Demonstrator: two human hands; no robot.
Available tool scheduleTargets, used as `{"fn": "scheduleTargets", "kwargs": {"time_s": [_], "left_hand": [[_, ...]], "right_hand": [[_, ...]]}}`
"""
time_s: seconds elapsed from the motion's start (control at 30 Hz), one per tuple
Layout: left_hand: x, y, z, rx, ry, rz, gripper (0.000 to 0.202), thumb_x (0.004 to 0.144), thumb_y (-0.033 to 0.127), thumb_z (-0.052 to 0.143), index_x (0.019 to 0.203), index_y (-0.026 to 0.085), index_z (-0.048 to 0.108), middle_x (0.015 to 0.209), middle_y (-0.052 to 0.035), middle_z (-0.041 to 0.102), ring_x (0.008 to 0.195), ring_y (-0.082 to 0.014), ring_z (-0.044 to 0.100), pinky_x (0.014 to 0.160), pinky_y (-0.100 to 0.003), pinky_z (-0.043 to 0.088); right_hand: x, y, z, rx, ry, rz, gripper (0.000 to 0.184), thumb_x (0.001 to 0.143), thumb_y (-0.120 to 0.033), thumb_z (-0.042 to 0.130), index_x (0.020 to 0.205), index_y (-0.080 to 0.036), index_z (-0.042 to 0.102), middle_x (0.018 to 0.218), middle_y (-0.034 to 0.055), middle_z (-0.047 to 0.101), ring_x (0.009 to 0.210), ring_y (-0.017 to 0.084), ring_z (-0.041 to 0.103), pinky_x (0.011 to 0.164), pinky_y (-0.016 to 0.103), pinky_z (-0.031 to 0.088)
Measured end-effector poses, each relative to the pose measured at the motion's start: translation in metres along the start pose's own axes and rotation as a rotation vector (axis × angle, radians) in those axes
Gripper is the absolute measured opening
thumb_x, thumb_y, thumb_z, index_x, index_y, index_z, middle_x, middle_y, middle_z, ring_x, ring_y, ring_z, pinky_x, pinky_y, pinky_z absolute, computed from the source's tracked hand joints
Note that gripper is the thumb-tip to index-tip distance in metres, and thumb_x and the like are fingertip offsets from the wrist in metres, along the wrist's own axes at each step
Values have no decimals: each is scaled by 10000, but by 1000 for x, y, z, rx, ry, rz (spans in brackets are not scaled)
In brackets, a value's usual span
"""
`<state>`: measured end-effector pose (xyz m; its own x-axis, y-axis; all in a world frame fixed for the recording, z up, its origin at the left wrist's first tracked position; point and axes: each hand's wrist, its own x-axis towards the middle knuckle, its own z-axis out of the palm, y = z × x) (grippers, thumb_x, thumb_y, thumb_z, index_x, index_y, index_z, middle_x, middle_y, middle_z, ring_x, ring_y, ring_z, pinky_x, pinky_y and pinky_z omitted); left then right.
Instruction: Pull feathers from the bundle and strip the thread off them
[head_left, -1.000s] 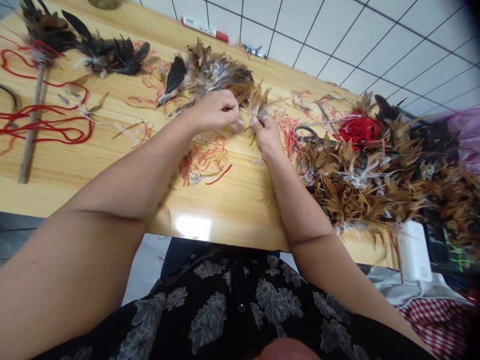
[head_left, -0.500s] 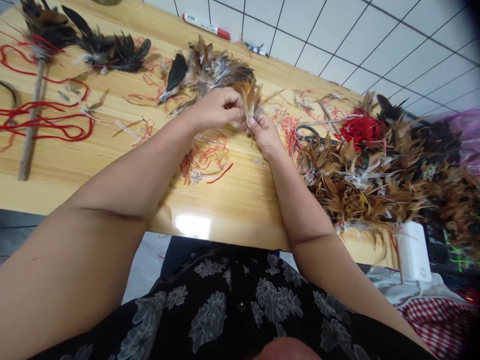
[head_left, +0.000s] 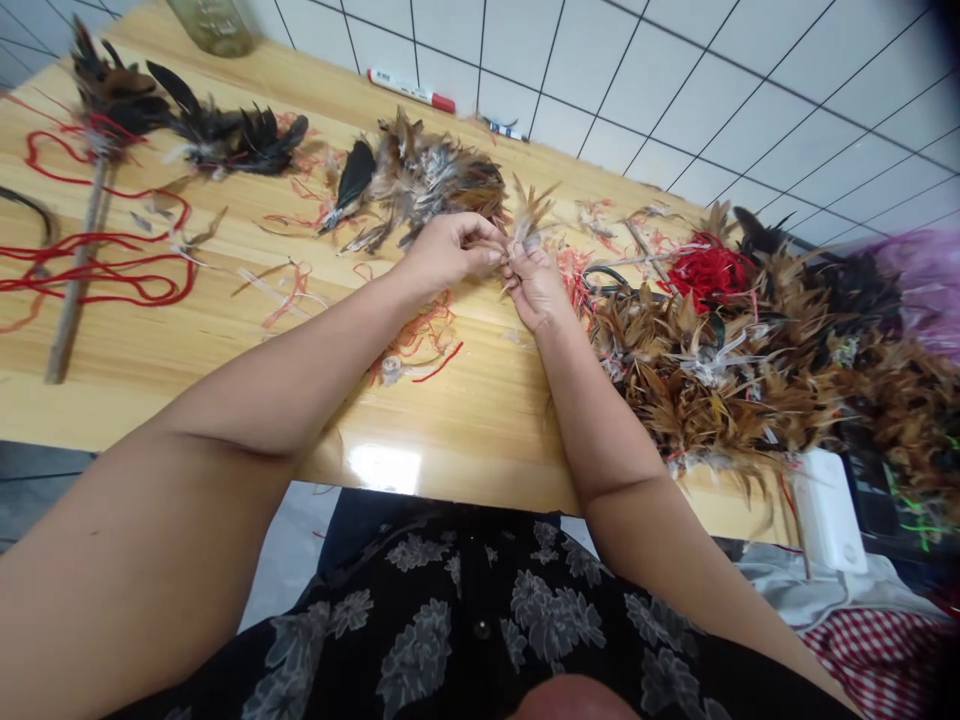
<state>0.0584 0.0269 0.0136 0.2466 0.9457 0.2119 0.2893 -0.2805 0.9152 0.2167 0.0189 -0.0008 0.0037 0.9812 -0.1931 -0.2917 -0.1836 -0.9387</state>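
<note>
Above the middle of the table, my right hand (head_left: pixel 537 282) grips a small bunch of brown feathers (head_left: pixel 531 210), whose tips fan out upward past the fingers. My left hand (head_left: pixel 459 250) has its thumb and fingers pinched together right against the right fingertips, at the quill end of the bunch. What is in that pinch is too small and covered to make out. Just behind my left hand lies a heap of brown and grey feathers (head_left: pixel 442 165), with a dark feather (head_left: pixel 355 172) at its left side.
Brown feather bundles (head_left: pixel 720 385) with a tangle of red string (head_left: pixel 709 270) cover the right side. On the left are a stick tipped with black feathers (head_left: pixel 79 270), red cord (head_left: pixel 161 290) and black feathers (head_left: pixel 247 140). A red-capped marker (head_left: pixel 409 90) lies along the tiled wall.
The bunch of feathers has tilted and sits slightly lower in the picture. My left hand has drawn its fingertips down to the right hand's fingertips. The view has shifted a little.
</note>
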Motion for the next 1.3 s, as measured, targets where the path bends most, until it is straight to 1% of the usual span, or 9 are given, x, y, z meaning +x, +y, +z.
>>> {"fn": "scheduleTargets", "kwargs": {"time_s": [0.17, 0.3, 0.43, 0.6, 0.77, 0.9, 1.03, 1.17, 1.3], "left_hand": [[2, -9, 1, 14, 77, 28, 108, 892, 180, 781, 958, 209, 700, 980, -64, 815, 998, -255, 792, 929, -386, 650], [6, -16, -3, -75, 126, 32, 116, 910, 155, 776, 930, 211, 676, 910, -28, 747, 872, -209, 729, 889, -349, 614], [9, -17, -10, -163, 152, 56, 151, 925, 144, 782, 910, 219, 652, 849, -8, 674, 827, -193, 699, 848, -321, 590], [11, -17, -14, -42, 92, 109, 155, 894, 97, 751, 908, 219, 657, 858, -4, 673, 832, -191, 695, 837, -310, 559], [8, -13, -10, 102, 132, 107, 156, 864, 97, 758, 890, 222, 668, 869, -7, 706, 819, -195, 669, 817, -316, 529], [7, -9, -9, 135, 161, 103, 151, 864, 101, 750, 875, 227, 667, 869, -14, 715, 838, -208, 682, 833, -332, 527], [7, -12, -7, 105, 183, 110, 174, 856, 88, 756, 869, 232, 660, 878, -16, 712, 888, -226, 705, 892, -349, 548], [8, -19, -1, 9, 193, 85, 239, 841, 47, 783, 882, 232, 639, 865, -10, 693, 854, -209, 694, 866, -337, 556], [10, -21, 2, -159, 167, -31, 282, 849, 13, 796, 935, 228, 635, 807, 14, 677, 728, -172, 660, 759, -292, 544]], "right_hand": [[0, 3, 1, -43, 3, -19, 452, 996, -408, 937, 834, -243, 548, 657, -94, 586, 593, 69, 482, 584, 196, 398], [3, 7, -2, -124, 13, -61, 486, 993, -488, 926, 821, -249, 540, 663, -79, 571, 628, 90, 511, 628, 224, 428], [9, 11, -6, -284, 78, -110, 429, 1051, -386, 842, 801, -246, 523, 694, -73, 550, 676, 101, 514, 719, 254, 446], [18, 22, -7, -514, 138, -238, 317, 1045, -346, 793, 822, -226, 603, 763, -40, 615, 823, 154, 593, 828, 286, 475], [15, 24, -6, -561, 40, -267, 230, 1036, -353, 777, 892, -209, 672, 815, -28, 660, 814, 158, 579, 818, 296, 462], [9, 19, -6, -521, -7, -265, 312, 1025, -371, 816, 823, -217, 635, 740, -58, 572, 729, 128, 481, 753, 289, 408], [8, 16, -5, -537, 2, -260, 496, 1020, -388, 842, 696, -245, 496, 658, -85, 425, 683, 108, 383, 705, 291, 336], [9, 17, -4, -569, -1, -266, 548, 994, -498, 881, 692, -243, 501, 659, -85, 427, 697, 111, 409, 720, 294, 349], [10, 19, -2, -629, 50, -273, 516, 973, -476, 906, 717, -235, 527, 704, -75, 470, 743, 125, 466, 758, 304, 364]]}}
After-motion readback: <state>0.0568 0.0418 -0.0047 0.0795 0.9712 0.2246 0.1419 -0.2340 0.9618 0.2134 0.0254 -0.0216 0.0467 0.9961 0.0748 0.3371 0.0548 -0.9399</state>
